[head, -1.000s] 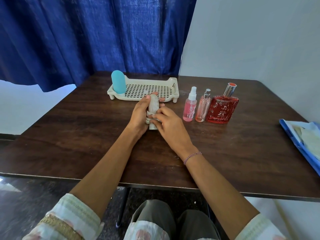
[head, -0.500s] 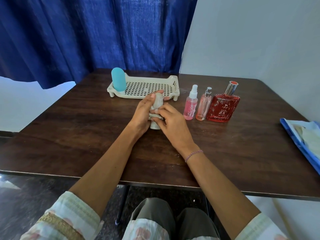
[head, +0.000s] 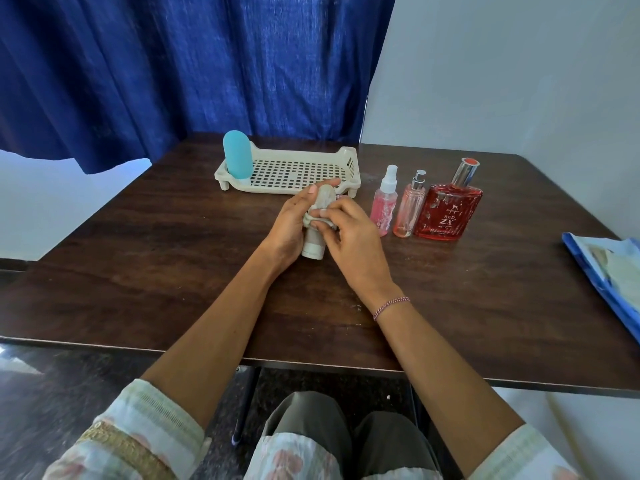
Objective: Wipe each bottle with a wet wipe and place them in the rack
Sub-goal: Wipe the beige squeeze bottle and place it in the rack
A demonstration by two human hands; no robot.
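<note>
My left hand grips a pale beige bottle, tilted with its cap toward me, just in front of the rack. My right hand pinches a crumpled wet wipe against the bottle's middle. The cream plastic rack stands at the back of the table with a teal bottle upright in its left corner. To the right stand a pink spray bottle, a slim peach spray bottle and a wide red perfume bottle.
The dark wooden table has its near edge just above my knees. A blue wipe packet lies at the right edge. A blue curtain hangs behind the table and a white wall is at the right.
The bottle and both hands have shifted slightly; my right hand has slid the wipe along the bottle. The bottle's cap end now shows below my hands.
</note>
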